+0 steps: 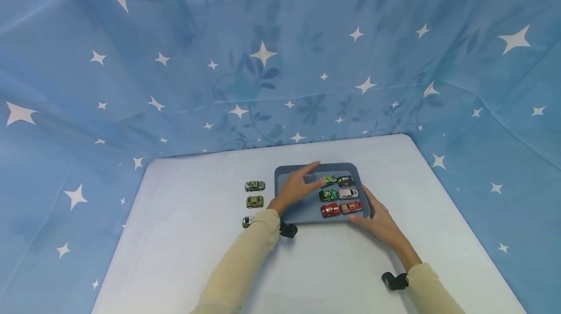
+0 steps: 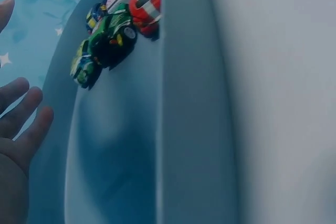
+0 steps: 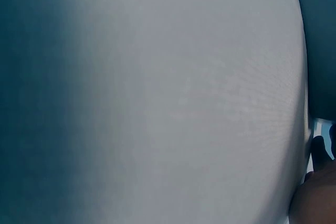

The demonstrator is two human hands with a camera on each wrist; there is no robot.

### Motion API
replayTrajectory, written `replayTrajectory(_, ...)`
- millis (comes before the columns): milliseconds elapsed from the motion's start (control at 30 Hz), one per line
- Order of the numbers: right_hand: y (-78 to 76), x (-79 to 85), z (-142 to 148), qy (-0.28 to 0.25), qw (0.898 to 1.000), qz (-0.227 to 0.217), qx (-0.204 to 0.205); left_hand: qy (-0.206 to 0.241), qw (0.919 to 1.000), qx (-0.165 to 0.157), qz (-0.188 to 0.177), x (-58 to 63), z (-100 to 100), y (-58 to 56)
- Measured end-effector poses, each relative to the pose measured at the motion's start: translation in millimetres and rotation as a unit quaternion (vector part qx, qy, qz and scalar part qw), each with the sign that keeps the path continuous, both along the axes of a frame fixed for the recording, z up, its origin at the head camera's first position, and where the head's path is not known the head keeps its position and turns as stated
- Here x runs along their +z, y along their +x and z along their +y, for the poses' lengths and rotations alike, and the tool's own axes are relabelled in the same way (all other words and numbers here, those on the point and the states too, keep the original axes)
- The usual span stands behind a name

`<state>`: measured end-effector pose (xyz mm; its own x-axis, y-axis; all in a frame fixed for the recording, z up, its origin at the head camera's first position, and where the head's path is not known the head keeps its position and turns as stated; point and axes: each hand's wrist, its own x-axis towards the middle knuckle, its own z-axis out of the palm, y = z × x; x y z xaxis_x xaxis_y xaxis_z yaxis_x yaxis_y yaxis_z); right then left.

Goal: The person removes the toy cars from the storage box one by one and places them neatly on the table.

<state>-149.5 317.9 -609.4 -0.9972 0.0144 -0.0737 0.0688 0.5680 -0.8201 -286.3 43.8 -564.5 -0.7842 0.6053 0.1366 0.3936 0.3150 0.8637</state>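
Observation:
A grey tray (image 1: 298, 216) lies on the white table with several toy cars in its right part, in two columns. Among them are a lime-green car (image 1: 328, 180), a dark green car (image 1: 328, 195), a white car (image 1: 348, 194) and a red car (image 1: 330, 210). Over the tray reaches my left hand (image 1: 298, 188), fingers spread, thumb tip beside the lime-green car; the left wrist view shows the fingers (image 2: 21, 108) holding nothing. My right hand (image 1: 380, 221) grips the tray's front right corner, thumb at the front rim and fingers along the right side.
Left of the tray, a camouflage car (image 1: 255, 186), a smaller olive car (image 1: 254, 201) and a white-and-dark car (image 1: 247, 221) stand in a column. My left sleeve partly covers the nearest one. A blue starry curtain (image 1: 263, 85) hangs behind the table.

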Motion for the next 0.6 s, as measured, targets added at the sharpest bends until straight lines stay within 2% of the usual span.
replayTrajectory(200, 0.0, 1.1, -2, -0.001, 1.0, 0.0, 0.001, 0.012, 0.9998, 0.001, -0.015, -2.6, 9, 0.2)
replayTrajectory(467, 0.1, 2.3, -1, -0.001, 1.0, 0.002, 0.002, 0.003, 0.9995, -0.002, -0.03, 1.5, 18, -0.5)
replayTrajectory(600, 0.7, 0.9, -2, -0.002, 1.0, 0.003, 0.001, -0.003, 0.9992, -0.004, -0.039, -1.6, 22, -1.9)
